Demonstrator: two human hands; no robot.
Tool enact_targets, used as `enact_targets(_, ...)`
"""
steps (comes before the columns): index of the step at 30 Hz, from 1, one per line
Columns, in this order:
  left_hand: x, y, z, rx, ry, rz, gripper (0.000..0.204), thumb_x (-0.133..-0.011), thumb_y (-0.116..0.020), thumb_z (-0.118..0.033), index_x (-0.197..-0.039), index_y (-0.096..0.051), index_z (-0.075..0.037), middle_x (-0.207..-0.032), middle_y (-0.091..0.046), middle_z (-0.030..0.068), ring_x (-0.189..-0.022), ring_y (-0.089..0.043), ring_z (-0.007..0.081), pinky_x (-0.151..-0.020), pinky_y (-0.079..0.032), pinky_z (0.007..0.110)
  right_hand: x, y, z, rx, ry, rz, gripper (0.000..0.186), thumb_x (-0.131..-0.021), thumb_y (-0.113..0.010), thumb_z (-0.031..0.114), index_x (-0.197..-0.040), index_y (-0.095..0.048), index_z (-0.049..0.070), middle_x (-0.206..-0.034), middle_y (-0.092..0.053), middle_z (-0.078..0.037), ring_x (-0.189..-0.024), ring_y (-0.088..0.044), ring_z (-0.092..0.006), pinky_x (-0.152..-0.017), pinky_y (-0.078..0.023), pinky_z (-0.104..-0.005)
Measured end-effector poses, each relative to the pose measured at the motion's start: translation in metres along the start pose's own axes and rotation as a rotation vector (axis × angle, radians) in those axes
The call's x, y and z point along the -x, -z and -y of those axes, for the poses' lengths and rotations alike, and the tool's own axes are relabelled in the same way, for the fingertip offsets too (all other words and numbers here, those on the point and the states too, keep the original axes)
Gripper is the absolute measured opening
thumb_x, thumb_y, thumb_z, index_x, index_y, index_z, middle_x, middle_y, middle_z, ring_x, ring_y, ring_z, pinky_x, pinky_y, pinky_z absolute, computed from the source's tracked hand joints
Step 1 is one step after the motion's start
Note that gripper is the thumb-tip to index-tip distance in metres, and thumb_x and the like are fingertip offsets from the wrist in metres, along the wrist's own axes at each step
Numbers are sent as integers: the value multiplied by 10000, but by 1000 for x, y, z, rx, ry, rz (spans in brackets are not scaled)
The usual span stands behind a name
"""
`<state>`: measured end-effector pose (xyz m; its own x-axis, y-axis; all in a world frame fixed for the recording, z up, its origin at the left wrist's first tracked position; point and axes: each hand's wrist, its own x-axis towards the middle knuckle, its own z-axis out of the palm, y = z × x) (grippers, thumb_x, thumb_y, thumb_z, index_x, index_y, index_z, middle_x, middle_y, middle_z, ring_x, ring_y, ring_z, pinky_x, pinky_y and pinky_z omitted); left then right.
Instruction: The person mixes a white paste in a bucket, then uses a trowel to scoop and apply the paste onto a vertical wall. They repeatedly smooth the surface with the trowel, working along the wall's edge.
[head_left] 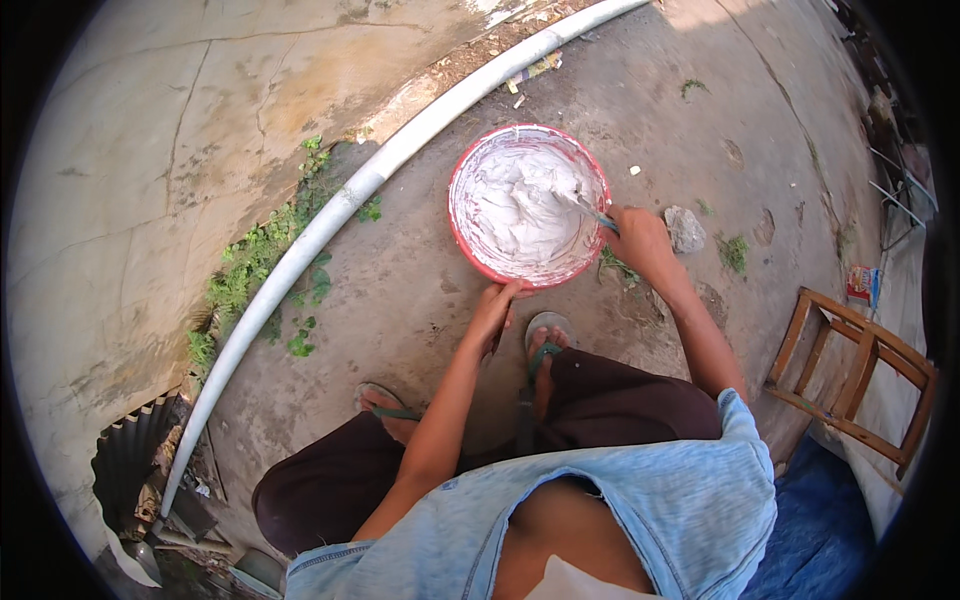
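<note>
Pale blue cloth fills our nearest view: the shirt (650,465), then dark trousers (630,395) with the knees apart, leaving room for both arms to reach between and beside them. Our sandals (543,322) stand planted on the concrete ground (370,310), just short of the work.

Our left hand (495,308) pinches the near rim of the red basin (487,271), its thumb along the edge and its other fingers mostly hidden beneath; we judge this grip steadies the basin against the stirring force. The basin rests on the ground in front of our feet, low enough for us to work from above, and its wall contains the thick whitish paste (520,200).

At the right side, our right hand (636,238) is closed around the handle of a mixing tool (592,210), whose head sinks into the paste; holding it outside the rim probably keeps the fingers clean. A stone (685,230) lies just beside that hand. Farther off, a pale pipe (300,250) curves past green plants (240,275).
</note>
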<state>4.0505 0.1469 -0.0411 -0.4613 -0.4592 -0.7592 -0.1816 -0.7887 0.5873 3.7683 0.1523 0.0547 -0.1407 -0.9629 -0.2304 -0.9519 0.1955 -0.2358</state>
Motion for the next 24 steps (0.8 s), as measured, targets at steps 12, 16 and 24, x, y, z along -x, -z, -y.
enact_targets(12,32,32,-36,-325,-31,38,451,-977,-462,-406,-938,-639,7,-734,-643,65,-549,-499,101,-548,-371,227,35,-14,7,-765,-54,-139,230,-939,-628,233,-1064,-623,40,-747,-586,-68,-649,-622,-198,-568,-473,-359)
enact_targets(16,15,73,-29,208,-339,-529,556,-959,-373,-573,-785,-579,-87,-575,-477,-13,-500,-371,80,-493,-295,238,51,-33,17,-1449,-369,182,264,-1005,-558,293,-1085,-575,43,-765,-548,2,-563,-509,-61,-449,-388,-241)
enact_targets(24,15,119,-24,1221,-42,-326,745,-903,-283,-720,-1114,-575,-68,-1072,-601,136,-970,-549,278,-904,-393,516,44,-29,23,-1700,-483,251,229,-1022,-519,286,-1111,-547,77,-775,-548,18,-528,-452,-33,-425,-340,-177)
